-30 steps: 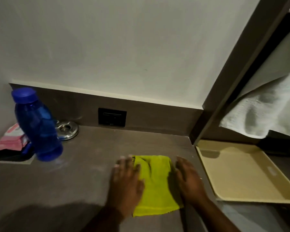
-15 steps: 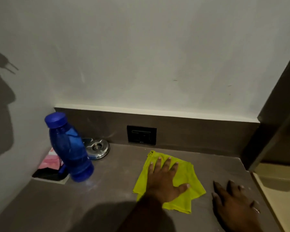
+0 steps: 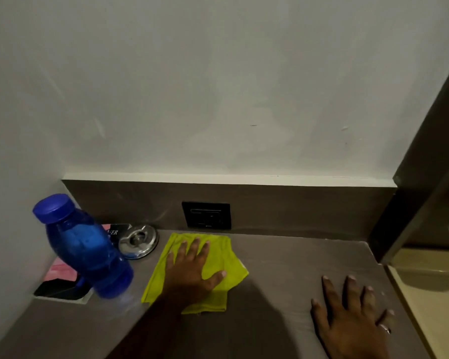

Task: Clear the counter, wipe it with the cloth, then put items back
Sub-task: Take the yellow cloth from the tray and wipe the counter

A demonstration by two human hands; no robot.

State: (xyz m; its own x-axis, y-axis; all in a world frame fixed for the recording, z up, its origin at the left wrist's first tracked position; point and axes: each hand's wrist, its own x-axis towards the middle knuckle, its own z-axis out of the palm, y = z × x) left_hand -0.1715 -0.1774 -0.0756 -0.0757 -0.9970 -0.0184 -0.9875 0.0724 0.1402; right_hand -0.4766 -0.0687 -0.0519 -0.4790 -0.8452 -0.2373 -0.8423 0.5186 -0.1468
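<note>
A yellow-green cloth (image 3: 228,257) lies flat on the brown counter (image 3: 283,257), near the back wall. My left hand (image 3: 192,270) presses down on the cloth with its fingers spread and straight. My right hand (image 3: 353,317) rests flat on the bare counter to the right, fingers spread, a ring on one finger. A blue bottle (image 3: 86,247) with a blue cap stands at the left, just beside the cloth. Behind it sits a shiny metal ashtray (image 3: 139,240), close to the cloth's left edge.
A pink and black packet (image 3: 60,281) lies under and behind the bottle in the left corner. A black wall socket (image 3: 206,215) sits in the backsplash. A beige tray (image 3: 430,291) lies past the counter's right edge, beside a dark vertical panel (image 3: 425,156).
My left hand has pushed the cloth away from me and leftward, up to the backsplash near the ashtray. My right hand has come off the cloth and now lies flat on the counter.
</note>
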